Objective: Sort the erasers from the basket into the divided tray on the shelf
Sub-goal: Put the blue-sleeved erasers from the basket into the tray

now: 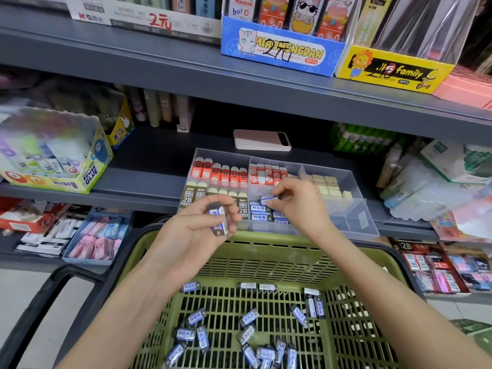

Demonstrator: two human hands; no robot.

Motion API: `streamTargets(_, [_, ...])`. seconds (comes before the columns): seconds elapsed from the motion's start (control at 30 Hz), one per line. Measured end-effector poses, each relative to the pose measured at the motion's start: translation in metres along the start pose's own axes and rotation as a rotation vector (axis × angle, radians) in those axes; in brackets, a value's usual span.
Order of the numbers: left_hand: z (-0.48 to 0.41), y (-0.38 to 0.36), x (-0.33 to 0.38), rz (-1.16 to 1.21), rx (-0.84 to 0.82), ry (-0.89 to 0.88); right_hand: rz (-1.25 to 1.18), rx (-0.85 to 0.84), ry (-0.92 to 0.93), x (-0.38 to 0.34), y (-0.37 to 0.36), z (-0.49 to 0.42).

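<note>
Your left hand [197, 230] is raised over the far rim of the green basket [266, 251], palm turned toward you. Its thumb and fingers are curled round a blue-and-white eraser [218, 219] held roughly upright. Your right hand [298, 203] is further forward, over the divided tray [354, 209] on the shelf [149, 179]. It pinches a second eraser [268, 198] at its fingertips, lying sideways. The two hands are near each other but not touching, each clamped on its own eraser.

The second eraser hangs just above the tray's front middle compartment, where filed blue erasers [259, 217] already lie in rows. To the left of that compartment stand brown 2B erasers [191, 198]. Behind them are red erasers [221, 173], and cream erasers [327, 186] fill the back right section.

Below your forearms, many loose erasers [249, 318] of the same blue-and-white kind lie scattered on the basket floor, well apart from both hands. A pink phone [262, 139] lies on the shelf behind the tray.
</note>
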State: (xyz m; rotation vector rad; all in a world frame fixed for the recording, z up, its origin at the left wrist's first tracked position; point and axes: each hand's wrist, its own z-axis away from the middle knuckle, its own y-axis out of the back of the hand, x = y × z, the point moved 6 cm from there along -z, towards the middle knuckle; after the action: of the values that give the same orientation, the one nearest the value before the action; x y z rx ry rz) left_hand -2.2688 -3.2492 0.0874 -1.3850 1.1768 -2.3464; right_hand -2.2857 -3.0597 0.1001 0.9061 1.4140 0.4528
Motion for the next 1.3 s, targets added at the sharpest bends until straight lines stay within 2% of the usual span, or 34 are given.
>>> streamTargets(0.17, [-0.002, 0.003, 0.000, -0.089, 0.048, -0.044, 0.126, 0.050, 0.001, -0.002, 0.000, 0.000])
streamTargets(0.37, [0.000, 0.002, 0.003, -0.246, 0.020, -0.087, 0.020, 0.120, -0.058, 0.002, -0.002, 0.006])
streamTargets(0.47, [0.001, 0.003, 0.004, -0.336, 0.077, -0.103, -0.074, 0.200, -0.086, 0.003, 0.000, 0.007])
streamTargets(0.6, [0.002, 0.005, 0.008, -0.339, 0.107, -0.161, -0.082, 0.226, -0.109, 0.002, 0.000, 0.009])
streamTargets(0.8, [0.002, 0.006, 0.010, -0.305, 0.128, -0.198, -0.124, 0.162, -0.254, 0.009, -0.004, 0.003])
streamTargets(1.07, [0.003, 0.008, 0.010, -0.301, 0.143, -0.212, -0.020, 0.016, -0.214, 0.007, -0.010, -0.002])
streamTargets(1.17, [0.003, 0.007, 0.010, -0.323, 0.115, -0.216, 0.022, -0.031, -0.133, -0.002, -0.004, 0.002])
streamTargets(1.23, [0.003, 0.006, 0.010, -0.354, 0.098, -0.228, 0.038, 0.005, -0.036, -0.017, 0.006, 0.010])
streamTargets(1.3, [0.003, 0.004, 0.010, -0.399, 0.094, -0.247, -0.160, -0.072, 0.000, -0.032, 0.010, 0.020])
